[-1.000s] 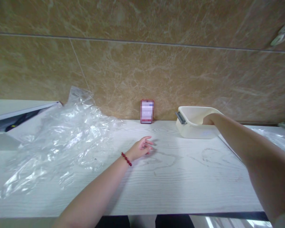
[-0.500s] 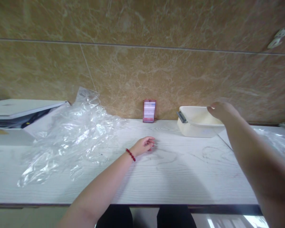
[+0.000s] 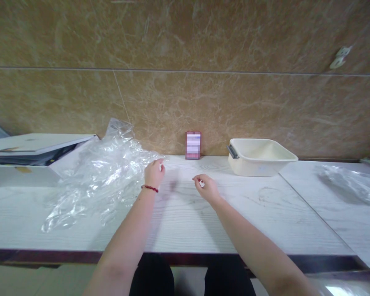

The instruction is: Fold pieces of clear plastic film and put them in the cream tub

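Observation:
My left hand [image 3: 154, 172], with a red bead bracelet [image 3: 149, 188] at its wrist, is over the right edge of a crumpled clear plastic sheet [image 3: 111, 168]. Its thumb and forefinger are slightly apart with nothing seen between them. Whether it touches the plastic I cannot tell. My right hand [image 3: 207, 187] is above the white tabletop [image 3: 185, 222], its thumb and fingers bent into a small ring; nothing shows in it. Beyond the two hands a small red-edged card with a blurred face [image 3: 193, 146] stands upright against the wall.
A cream plastic tub [image 3: 255, 168] with a grey clip handle stands right of the card. At far left lies a white box [image 3: 24, 174], its lid partly raised over dark contents. More clear plastic [image 3: 354, 183] lies at right. The marbled wall [image 3: 185, 102] rises behind.
My right hand has left the tub's rim and come left to the middle of the table, its fingers curled. My left hand has moved left and farther away, to the plastic's edge.

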`<control>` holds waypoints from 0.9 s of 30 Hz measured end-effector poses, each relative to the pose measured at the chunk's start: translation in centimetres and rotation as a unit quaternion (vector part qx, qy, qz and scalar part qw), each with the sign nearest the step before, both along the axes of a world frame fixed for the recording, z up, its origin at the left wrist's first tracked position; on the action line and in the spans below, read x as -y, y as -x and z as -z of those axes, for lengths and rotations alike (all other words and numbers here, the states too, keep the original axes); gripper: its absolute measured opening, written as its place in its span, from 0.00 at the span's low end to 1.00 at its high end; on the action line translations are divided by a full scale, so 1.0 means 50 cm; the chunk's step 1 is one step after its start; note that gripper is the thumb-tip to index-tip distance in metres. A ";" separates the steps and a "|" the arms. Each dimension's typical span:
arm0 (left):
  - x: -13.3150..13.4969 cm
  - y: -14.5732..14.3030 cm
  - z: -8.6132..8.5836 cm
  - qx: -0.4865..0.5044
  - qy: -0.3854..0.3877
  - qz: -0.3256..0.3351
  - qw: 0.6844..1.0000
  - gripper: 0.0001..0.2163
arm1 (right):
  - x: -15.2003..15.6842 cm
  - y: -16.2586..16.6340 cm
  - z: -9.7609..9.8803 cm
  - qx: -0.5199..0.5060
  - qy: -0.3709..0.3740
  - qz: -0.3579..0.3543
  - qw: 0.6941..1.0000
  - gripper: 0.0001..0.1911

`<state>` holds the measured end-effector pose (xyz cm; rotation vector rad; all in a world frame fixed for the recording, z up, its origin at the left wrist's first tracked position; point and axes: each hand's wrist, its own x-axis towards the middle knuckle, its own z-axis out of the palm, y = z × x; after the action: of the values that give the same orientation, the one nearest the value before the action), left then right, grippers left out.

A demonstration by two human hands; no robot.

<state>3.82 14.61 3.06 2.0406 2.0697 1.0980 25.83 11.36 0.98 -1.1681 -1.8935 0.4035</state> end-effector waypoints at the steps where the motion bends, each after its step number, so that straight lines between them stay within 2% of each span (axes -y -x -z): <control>1: -0.002 0.034 -0.005 -0.021 0.004 -0.076 0.997 0.17 | 0.001 -0.001 0.006 0.003 0.004 -0.014 1.000 0.09; 4: -0.003 0.121 0.000 -0.051 0.061 -0.275 0.958 0.26 | 0.001 -0.005 0.014 -0.003 0.025 -0.016 1.000 0.09; 5: -0.002 0.141 0.005 -0.051 0.100 -0.303 0.946 0.30 | 0.000 -0.006 0.015 -0.008 0.033 -0.010 0.999 0.09; 6: -0.002 0.155 0.012 -0.053 0.133 -0.307 0.941 0.28 | -0.002 -0.007 0.016 -0.012 0.039 -0.005 0.999 0.09; 8: -0.005 0.168 0.021 -0.068 0.163 -0.282 0.943 0.20 | -0.007 -0.009 0.018 -0.017 0.046 -0.001 0.999 0.09; 10: -0.010 0.166 0.023 -0.086 0.157 -0.262 0.948 0.14 | -0.011 -0.011 0.020 -0.018 0.050 0.000 0.999 0.09; 14: -0.019 0.151 0.013 -0.110 0.125 -0.272 0.948 0.16 | -0.016 -0.013 0.025 -0.021 0.056 0.003 0.998 0.09; 20: -0.009 0.142 -0.008 -0.092 0.049 -0.244 0.964 0.18 | -0.011 -0.011 0.021 -0.021 0.071 0.006 0.997 0.09; 24: 0.016 0.136 -0.044 -0.021 -0.032 -0.231 0.972 0.16 | -0.008 -0.012 0.018 -0.024 0.064 0.007 0.998 0.10; 27: 0.035 0.113 -0.076 0.147 -0.033 -0.131 0.980 0.15 | -0.011 -0.012 0.022 -0.034 0.066 0.010 0.997 0.10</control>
<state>-1.85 12.88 6.88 1.5387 2.2105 1.4250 26.44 11.92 -0.13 -1.2441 -1.8180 0.5576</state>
